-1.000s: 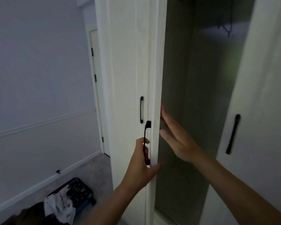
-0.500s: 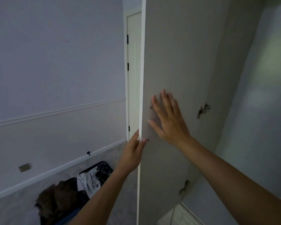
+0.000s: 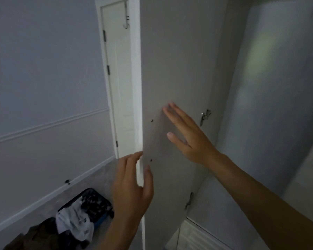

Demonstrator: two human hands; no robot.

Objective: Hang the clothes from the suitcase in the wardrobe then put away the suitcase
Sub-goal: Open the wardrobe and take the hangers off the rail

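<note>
Wardrobe door (image 3: 175, 69) stands between both hands: left hand (image 3: 132, 188) loosely cups its edge, right hand (image 3: 188, 134) lies flat, fingers spread, against its inner face.

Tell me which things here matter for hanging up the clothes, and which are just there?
Part of the job:
wardrobe door, open
left hand at the door's edge
right hand flat on its inner face
suitcase, open on the floor
clothes in it

Just there:
room door
hook over its top
</note>
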